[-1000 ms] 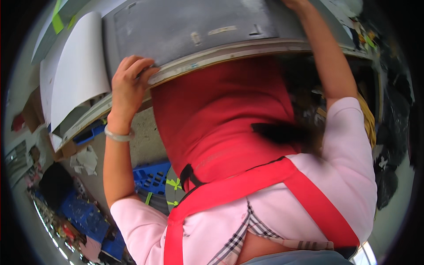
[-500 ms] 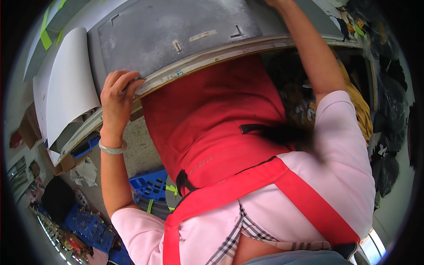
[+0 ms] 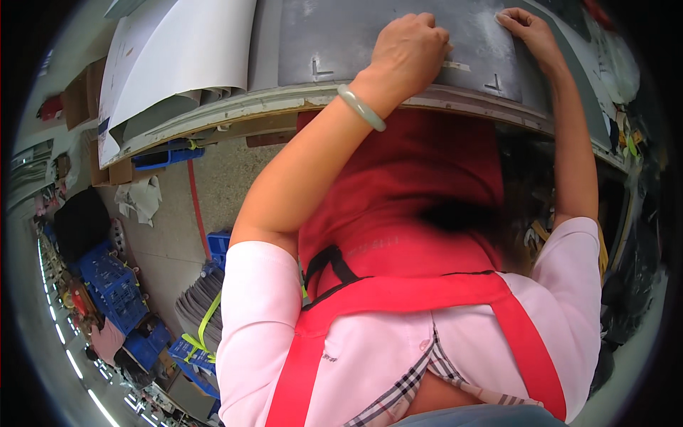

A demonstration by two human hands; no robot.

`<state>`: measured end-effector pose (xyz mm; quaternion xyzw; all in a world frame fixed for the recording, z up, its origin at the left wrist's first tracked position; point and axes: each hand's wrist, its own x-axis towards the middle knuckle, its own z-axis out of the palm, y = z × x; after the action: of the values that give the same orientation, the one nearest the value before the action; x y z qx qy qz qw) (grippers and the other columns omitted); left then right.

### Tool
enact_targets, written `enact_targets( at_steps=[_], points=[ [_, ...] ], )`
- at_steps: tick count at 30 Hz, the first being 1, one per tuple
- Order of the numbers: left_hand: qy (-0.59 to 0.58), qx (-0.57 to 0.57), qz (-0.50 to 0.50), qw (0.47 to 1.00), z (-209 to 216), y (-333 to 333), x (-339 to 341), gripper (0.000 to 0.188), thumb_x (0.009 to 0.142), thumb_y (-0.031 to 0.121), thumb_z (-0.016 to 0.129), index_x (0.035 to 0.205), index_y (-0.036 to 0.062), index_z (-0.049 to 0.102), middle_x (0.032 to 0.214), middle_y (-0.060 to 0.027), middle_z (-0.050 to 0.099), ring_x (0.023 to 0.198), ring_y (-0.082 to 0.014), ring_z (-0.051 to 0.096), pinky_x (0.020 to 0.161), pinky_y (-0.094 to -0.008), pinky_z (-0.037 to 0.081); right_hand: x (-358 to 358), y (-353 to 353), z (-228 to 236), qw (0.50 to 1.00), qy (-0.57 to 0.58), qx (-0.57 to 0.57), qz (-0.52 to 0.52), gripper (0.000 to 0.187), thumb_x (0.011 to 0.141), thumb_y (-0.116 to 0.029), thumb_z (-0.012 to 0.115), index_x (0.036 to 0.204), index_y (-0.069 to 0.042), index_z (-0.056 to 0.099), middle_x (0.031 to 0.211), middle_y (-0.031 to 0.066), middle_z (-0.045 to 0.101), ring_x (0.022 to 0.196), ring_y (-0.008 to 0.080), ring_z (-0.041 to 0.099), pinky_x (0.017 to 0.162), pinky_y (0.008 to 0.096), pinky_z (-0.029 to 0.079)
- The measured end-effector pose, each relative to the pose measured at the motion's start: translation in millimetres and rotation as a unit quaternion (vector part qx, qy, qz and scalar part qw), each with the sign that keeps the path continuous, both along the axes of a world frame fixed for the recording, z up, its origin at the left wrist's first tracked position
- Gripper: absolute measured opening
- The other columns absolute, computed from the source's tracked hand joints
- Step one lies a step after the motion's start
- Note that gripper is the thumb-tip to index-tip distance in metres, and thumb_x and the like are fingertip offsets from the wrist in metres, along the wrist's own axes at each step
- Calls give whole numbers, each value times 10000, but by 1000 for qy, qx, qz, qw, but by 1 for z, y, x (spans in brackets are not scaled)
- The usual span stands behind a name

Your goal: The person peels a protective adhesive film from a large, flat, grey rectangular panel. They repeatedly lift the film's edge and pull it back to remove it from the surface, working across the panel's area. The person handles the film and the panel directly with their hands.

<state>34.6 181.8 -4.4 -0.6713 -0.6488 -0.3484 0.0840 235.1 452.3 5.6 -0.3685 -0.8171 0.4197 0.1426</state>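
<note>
A dark grey flat board (image 3: 334, 35) lies on the worktable, with L-shaped corner marks near its front edge and a pale strip of tape (image 3: 455, 66) between them. My left hand (image 3: 413, 53), a pale bangle on its wrist, is curled closed above the board beside the tape. Its palm side is hidden, so anything in it is out of sight. Farther right, my right hand (image 3: 533, 32) is over the board's far right part with thumb and fingertips pinched together. Whatever they may hold is too small to make out.
Large white curled sheets (image 3: 178, 50) lie on the table left of the board. The table's front edge (image 3: 277, 105) runs before my red apron. On the floor at left are blue crates (image 3: 114, 285), a tied stack of grey sheets (image 3: 199, 302) and crumpled paper (image 3: 140, 199).
My left hand has moved right, from the board's front left edge to over its middle. My right hand has come into full view. The whole view has shifted left.
</note>
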Motion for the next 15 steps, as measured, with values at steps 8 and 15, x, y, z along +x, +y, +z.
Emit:
enact_targets(
  at_steps=[8, 15],
  points=[
    [60, -150, 46, 986, 14, 3, 1, 239, 977, 269, 625, 1167, 156, 716, 1077, -82, 687, 1021, -310, 648, 933, -468, 492, 13, -112, 22, 995, 102, -15, -4, 148, 973, -173, 703, 1030, -46, 751, 856, -22, 671, 748, 47, 577, 692, 219, 487],
    [99, -59, 61, 991, -2, 5, -1, 331, 999, 273, 590, 1317, 220, 664, 1342, -94, 600, 1316, -326, 521, 1104, -646, 325, 40, -174, 41, 991, 47, 116, 46, 154, 941, -149, 713, 996, -5, 725, 901, 75, 712, 808, 161, 654, 769, 299, 520]
  ],
)
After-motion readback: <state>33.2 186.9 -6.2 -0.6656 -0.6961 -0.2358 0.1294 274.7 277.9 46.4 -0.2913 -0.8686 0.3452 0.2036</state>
